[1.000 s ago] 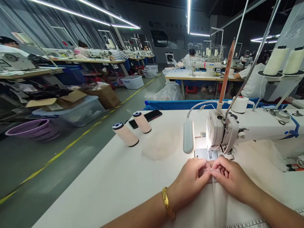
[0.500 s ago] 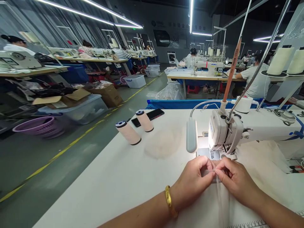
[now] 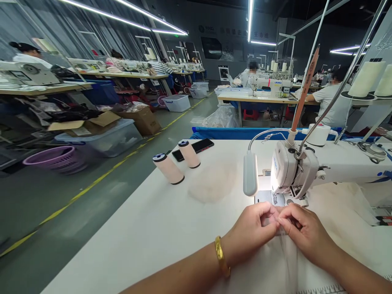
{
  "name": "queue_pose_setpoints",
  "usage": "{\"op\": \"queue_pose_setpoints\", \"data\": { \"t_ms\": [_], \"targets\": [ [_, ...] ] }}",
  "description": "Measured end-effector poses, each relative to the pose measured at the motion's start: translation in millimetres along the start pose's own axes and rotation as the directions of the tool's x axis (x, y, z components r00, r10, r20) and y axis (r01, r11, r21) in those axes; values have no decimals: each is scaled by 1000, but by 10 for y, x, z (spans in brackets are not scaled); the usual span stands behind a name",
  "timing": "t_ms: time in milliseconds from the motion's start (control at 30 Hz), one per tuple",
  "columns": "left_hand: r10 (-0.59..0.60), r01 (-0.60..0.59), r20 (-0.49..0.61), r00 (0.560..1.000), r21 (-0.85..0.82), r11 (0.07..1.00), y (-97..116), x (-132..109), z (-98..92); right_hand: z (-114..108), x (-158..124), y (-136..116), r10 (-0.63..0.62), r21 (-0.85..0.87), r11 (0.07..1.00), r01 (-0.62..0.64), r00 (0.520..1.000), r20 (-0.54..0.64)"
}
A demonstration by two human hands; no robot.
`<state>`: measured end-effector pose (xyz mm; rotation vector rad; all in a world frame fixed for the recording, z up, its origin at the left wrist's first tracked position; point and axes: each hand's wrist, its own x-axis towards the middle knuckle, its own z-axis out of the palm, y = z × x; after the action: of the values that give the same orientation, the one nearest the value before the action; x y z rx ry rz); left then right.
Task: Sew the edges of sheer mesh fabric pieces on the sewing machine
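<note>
My left hand (image 3: 255, 226) and my right hand (image 3: 301, 228) meet fingertip to fingertip just in front of the sewing machine (image 3: 289, 167). Both pinch a thin, sheer whitish fabric (image 3: 289, 261), which hangs down toward me between my wrists. The exact edge under the fingertips is too small to make out. Behind my fingers are the presser foot and metal needle plate (image 3: 265, 197), partly covered by my hands. More sheer fabric (image 3: 337, 212) lies to the right under the machine arm. A grey lamp (image 3: 250, 173) lights the spot from the left.
Two thread cones (image 3: 168, 169) stand on the white table (image 3: 147, 228) beside a dark phone (image 3: 202, 146). A round sheer piece (image 3: 212, 183) lies near them. A ruler strip (image 3: 327, 290) runs along the front. Beyond are a purple basket (image 3: 55, 159), boxes and people at other machines.
The view has shifted slightly, so the scene sits a little to the right. My hands keep the same pinch on the fabric, with hardly any movement.
</note>
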<state>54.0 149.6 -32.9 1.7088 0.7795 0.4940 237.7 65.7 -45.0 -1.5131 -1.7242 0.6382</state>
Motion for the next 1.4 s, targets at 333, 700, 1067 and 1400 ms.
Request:
{"op": "queue_pose_setpoints", "data": {
  "t_ms": [333, 700, 1067, 1400],
  "targets": [
    [104, -105, -72, 992, -19, 994, -43, 11, 15, 2, -16, 20, 11, -42, 999, -12, 1000, -3],
    [-32, 36, 26, 999, -151, 988, 19, 1, 26, 7, -6, -14, 0, -28, 1000, 1, 1000, 12],
    [149, -94, -89, 985, 445, 891, -3, 6, 23, 103, 76, 29, 16, -195, 980, -27, 998, -62],
    [642, -451, 112, 759, 801, 393, -199, 60, 36, 169, 176, 181, -45, -389, 921, -26, 984, -173]
  ]
}}
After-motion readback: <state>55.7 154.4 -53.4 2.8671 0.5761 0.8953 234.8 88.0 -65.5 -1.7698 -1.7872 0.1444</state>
